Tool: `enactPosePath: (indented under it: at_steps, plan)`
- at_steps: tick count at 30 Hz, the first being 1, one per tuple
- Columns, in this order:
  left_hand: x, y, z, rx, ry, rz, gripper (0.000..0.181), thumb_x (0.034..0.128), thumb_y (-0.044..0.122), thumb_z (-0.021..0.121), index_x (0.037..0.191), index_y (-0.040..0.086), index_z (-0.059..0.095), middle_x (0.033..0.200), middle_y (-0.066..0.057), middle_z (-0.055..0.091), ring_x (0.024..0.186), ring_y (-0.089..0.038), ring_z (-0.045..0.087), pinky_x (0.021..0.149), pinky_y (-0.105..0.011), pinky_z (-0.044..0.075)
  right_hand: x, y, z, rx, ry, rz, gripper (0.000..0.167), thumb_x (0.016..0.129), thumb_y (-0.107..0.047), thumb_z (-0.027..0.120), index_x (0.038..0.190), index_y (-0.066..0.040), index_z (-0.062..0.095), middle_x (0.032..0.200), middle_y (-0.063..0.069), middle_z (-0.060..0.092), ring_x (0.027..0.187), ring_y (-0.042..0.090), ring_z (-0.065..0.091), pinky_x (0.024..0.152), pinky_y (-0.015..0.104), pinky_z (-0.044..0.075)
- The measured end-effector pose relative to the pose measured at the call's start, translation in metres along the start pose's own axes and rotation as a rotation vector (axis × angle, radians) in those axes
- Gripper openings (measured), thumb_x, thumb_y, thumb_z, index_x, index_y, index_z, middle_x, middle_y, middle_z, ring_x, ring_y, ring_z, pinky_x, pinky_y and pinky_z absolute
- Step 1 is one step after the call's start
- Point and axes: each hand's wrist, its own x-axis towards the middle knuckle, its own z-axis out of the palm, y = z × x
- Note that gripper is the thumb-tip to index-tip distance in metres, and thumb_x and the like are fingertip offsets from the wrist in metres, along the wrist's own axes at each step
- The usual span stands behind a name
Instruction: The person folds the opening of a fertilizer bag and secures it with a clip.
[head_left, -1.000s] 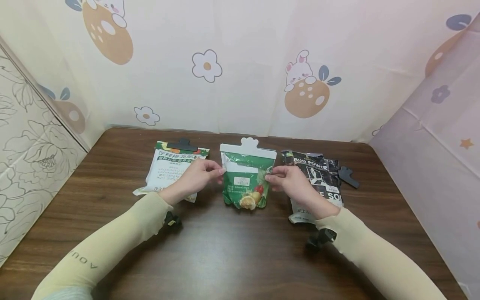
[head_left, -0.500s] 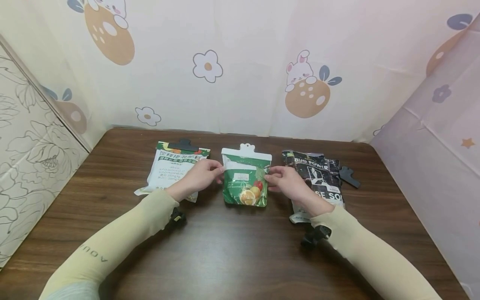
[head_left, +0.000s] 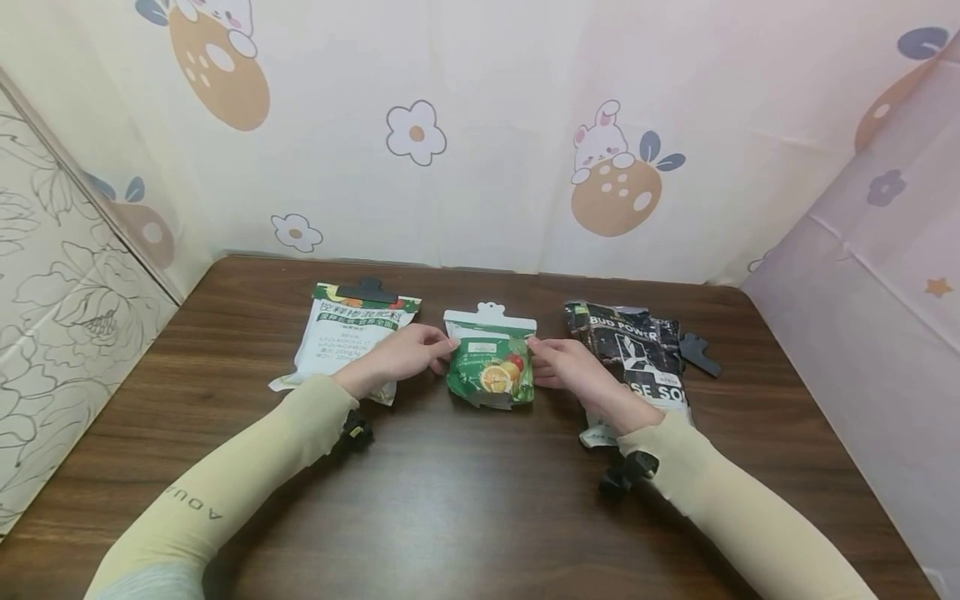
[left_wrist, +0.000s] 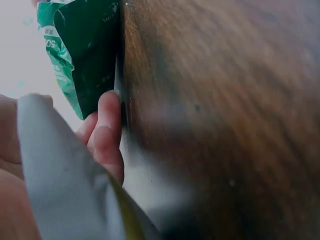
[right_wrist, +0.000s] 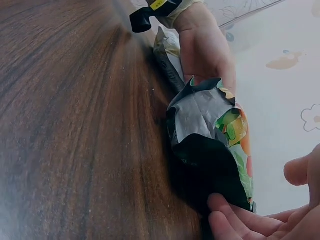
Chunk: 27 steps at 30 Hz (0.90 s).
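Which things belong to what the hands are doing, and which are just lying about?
In the job:
green pouch, touched by the left hand and right hand
white clip along its top

Apparently just lying about:
white bag, with a black clip at its top
black bag
gray clip at its right edge

Both arms [head_left: 247, 492] forward, fingers [left_wrist: 109, 110] inward

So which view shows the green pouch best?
Head: the green pouch shows its front there, with fruit print and white clip in view. Left wrist shows only part, cropped at the top edge, mostly dark green. Right wrist shows a silver-grey patch and a narrow, oblique strip of print.
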Motion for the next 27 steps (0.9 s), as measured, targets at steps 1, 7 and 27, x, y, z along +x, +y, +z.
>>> enactPosePath:
  at_steps: [1, 7, 27]
  plan:
    - [0.0, 0.0, 0.0, -0.001, -0.003, -0.001, 0.046, 0.1004, 0.053, 0.051, 0.118, 0.014, 0.068, 0.086, 0.001, 0.072, 0.095, -0.015, 0.064, 0.095, -0.043, 0.042, 0.0, 0.0, 0.0, -0.002, 0.007, 0.002, 0.056, 0.107, -0.029, 0.044, 0.143, 0.013, 0.039, 0.131, 0.029, 0.057, 0.118, 0.034, 0.06, 0.095, 0.039, 0.051]
    - [0.001, -0.001, -0.001, -0.006, -0.017, -0.016, 0.046, 0.0993, 0.054, 0.052, 0.116, 0.015, 0.068, 0.087, 0.002, 0.072, 0.095, -0.015, 0.065, 0.095, -0.045, 0.043, -0.003, 0.0, -0.001, -0.026, 0.032, 0.009, 0.053, 0.099, -0.01, 0.045, 0.145, 0.012, 0.036, 0.132, 0.029, 0.057, 0.113, 0.033, 0.063, 0.093, 0.039, 0.051]
    - [-0.004, 0.008, -0.017, 0.059, -0.107, 0.087, 0.033, 0.1025, 0.04, 0.053, 0.096, 0.013, 0.073, 0.086, -0.001, 0.072, 0.082, -0.015, 0.067, 0.086, -0.04, 0.046, -0.023, -0.008, -0.02, -0.203, -0.039, -0.063, 0.049, 0.099, -0.016, 0.053, 0.143, 0.006, 0.046, 0.124, 0.021, 0.065, 0.11, 0.032, 0.065, 0.092, 0.04, 0.052]
